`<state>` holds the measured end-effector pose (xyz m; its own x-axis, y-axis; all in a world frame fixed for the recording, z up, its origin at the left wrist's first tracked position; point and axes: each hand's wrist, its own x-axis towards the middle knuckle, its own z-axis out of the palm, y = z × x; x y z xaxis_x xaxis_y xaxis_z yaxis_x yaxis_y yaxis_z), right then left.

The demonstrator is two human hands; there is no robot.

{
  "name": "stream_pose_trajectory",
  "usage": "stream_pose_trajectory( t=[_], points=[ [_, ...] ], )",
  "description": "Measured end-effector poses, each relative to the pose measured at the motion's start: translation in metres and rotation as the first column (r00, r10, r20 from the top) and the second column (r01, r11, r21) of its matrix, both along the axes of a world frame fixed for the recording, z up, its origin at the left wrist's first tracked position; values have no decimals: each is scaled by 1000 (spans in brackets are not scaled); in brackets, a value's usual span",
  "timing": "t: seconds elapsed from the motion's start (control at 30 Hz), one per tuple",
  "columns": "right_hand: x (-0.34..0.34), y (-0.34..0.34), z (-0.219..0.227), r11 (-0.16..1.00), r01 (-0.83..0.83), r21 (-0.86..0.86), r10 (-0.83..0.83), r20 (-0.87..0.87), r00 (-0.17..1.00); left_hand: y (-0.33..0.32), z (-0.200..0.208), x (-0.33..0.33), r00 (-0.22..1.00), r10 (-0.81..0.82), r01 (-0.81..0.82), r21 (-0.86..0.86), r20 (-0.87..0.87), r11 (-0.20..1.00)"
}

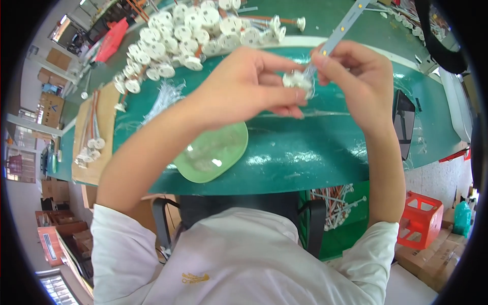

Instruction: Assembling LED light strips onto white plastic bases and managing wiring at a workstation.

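Note:
Above the green tabletop (284, 147), my left hand (244, 86) pinches a small white round piece (296, 80) between thumb and fingers. Thin clear strands or wires show beside that piece, blurred. My right hand (362, 76) is closed on a narrow white LED strip (341, 31) with yellow dots, which slants up and away to the right. Its lower end meets the white piece between my hands; whether they are joined I cannot tell. Left of my hands lies a bundle of thin clear wires (165, 99), partly behind my left forearm.
Many white disc-ended parts (183, 33) are heaped at the back. A light green bowl (198, 175) with clear contents sits near the front edge. Cardboard (107, 117) with similar parts lies left. A dark phone-like device (404, 122) is right. A red plastic stool (419, 218) stands below.

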<state>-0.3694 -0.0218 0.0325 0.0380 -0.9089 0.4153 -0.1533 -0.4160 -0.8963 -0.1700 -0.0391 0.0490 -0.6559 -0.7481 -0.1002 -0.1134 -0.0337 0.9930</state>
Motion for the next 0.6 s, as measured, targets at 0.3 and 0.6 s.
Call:
stream_pose_trajectory(
  t=[0.3,0.6],
  points=[
    [18,51,101,978,-102,-184,69,-177,982,54,79,21,995,-4,-6,-106,-98,994],
    [40,104,205,881,-208,-425,74,-311,948,119,149,39,958,-29,-88,-386,-287,918]
  ],
)
